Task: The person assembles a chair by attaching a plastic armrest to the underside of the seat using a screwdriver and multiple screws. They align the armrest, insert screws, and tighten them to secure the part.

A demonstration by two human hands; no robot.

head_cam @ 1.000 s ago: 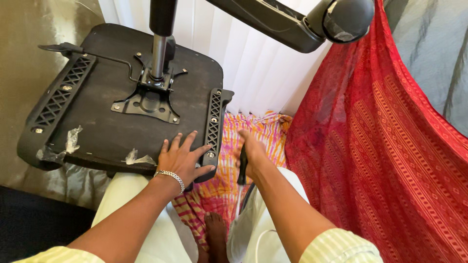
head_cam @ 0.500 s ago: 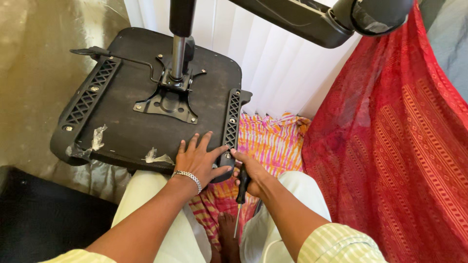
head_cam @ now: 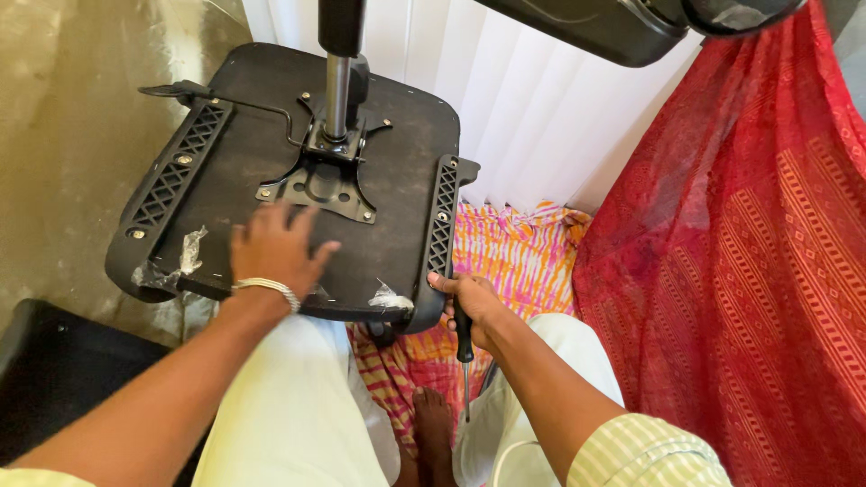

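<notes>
Since earlier frames, left hand (head_cam: 275,252) slid from seat's near-right corner toward 9 o'clock, now flat, fingers spread on upturned chair seat (head_cam: 225,180), gripping nothing. Right hand (head_cam: 474,307) closed around screwdriver (head_cam: 464,347), shaft pointing to 6 o'clock, thumb touching right slotted bracket (head_cam: 442,221). Head view: judged best to keep seat pressed steady, turn tip toward bracket screw. Screwdriver tip hard to make out; chair base cut off at 12 o'clock.

An upturned black chair seat (head_cam: 271,180) fills the upper left of the frame, underside up, metal post rising from its plate. A black-handled screwdriver (head_cam: 464,347) points down at lower centre.
</notes>
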